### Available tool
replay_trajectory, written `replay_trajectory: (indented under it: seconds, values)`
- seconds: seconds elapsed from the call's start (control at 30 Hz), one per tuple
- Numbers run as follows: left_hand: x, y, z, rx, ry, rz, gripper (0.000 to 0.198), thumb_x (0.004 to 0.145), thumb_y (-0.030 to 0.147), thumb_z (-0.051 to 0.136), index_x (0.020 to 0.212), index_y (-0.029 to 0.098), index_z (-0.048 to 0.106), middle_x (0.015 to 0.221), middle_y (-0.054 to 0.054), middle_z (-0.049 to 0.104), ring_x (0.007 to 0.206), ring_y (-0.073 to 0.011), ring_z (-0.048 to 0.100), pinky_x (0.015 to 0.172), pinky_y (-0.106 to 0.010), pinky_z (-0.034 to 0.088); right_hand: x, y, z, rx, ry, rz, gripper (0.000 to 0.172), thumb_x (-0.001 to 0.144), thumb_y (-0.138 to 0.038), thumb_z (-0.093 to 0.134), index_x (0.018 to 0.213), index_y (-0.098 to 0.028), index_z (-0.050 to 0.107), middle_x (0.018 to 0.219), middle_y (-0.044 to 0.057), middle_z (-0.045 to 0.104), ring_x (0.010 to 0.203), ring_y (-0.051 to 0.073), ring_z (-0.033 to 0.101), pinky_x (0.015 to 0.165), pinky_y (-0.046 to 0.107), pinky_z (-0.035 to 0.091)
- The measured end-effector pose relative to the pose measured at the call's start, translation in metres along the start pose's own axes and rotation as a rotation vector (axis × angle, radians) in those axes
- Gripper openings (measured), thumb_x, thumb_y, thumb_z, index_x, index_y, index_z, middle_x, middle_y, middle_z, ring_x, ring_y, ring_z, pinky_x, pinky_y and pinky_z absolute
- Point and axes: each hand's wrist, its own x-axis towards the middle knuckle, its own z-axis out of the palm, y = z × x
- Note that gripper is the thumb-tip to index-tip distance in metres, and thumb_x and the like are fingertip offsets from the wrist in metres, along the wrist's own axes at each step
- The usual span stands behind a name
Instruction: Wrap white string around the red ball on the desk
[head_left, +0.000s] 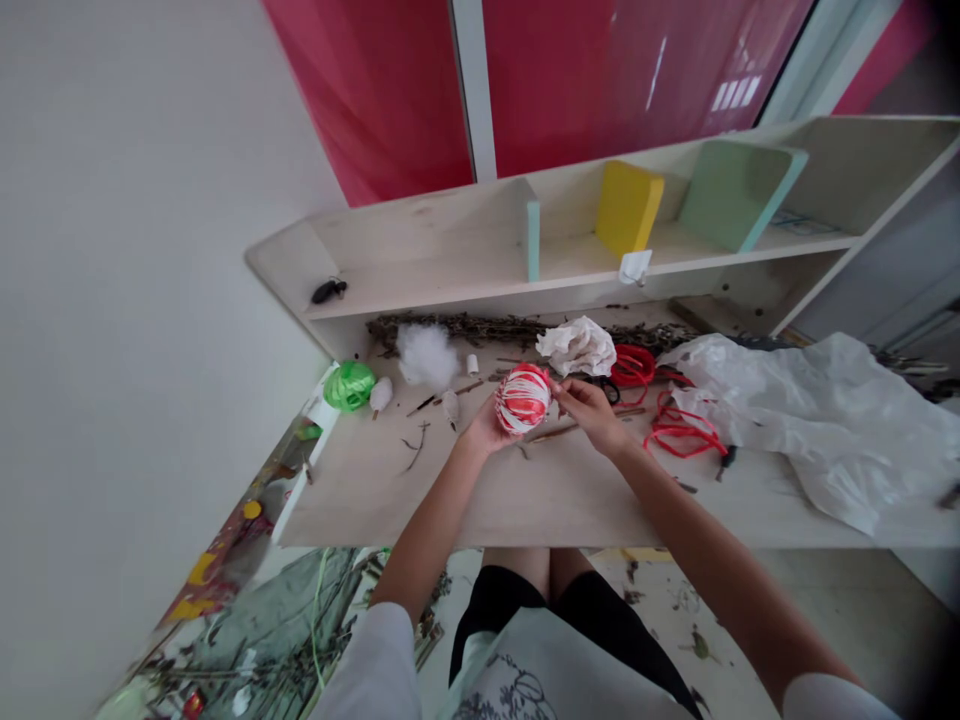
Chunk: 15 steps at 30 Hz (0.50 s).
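Arms point(429, 520) extended over desk's point(585, 505) front edge. Red-and-white ball point(523, 398) cupped in left hand point(489, 428), nearer left edge. Right hand point(592, 412) pinched narrow at its right side; anything held can't be told. Crumpled paper point(577, 346) seen toward back edge.

Forearms point(429, 520) reach forward, hands point(489, 428) point(591, 412) close together, right fingers point(571, 394) bent.
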Motion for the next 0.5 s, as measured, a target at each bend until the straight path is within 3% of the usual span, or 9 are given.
replay_trajectory:
  seconds: [0.23, 0.37, 0.5]
  values:
    - [-0.003, -0.003, 0.011, 0.158, 0.086, 0.008, 0.057, 0.08, 0.067, 0.058, 0.104, 0.017, 0.069, 0.092, -0.007, 0.074, 0.09, -0.0226, 0.069, 0.075, -0.031, 0.054, 0.001, 0.006, -0.004, 0.088, -0.049, 0.049, 0.05, 0.059, -0.064, 0.075, 0.061, -0.019, 0.053, 0.055, -0.003, 0.049, 0.052, 0.009, 0.042, 0.051, 0.024, 0.035]
    - [-0.01, -0.005, 0.012, 0.324, 0.025, 0.064, 0.079, 0.059, 0.083, 0.064, 0.103, 0.018, 0.067, 0.095, -0.008, 0.072, 0.09, -0.0228, 0.066, 0.071, -0.029, 0.051, -0.001, 0.005, -0.005, 0.087, -0.051, 0.088, 0.049, 0.056, -0.061, 0.078, 0.061, -0.019, 0.053, 0.055, -0.004, 0.048, 0.051, 0.009, 0.039, 0.049, 0.024, 0.031]
    - [-0.015, -0.003, 0.017, 0.529, 0.017, 0.127, 0.07, 0.049, 0.066, 0.082, 0.093, 0.016, 0.063, 0.079, -0.001, 0.065, 0.071, -0.0129, 0.059, 0.061, -0.022, 0.042, -0.002, 0.002, -0.005, 0.045, -0.086, 0.092, 0.052, 0.059, -0.065, 0.074, 0.059, -0.018, 0.055, 0.053, -0.003, 0.047, 0.049, 0.008, 0.037, 0.048, 0.024, 0.028]
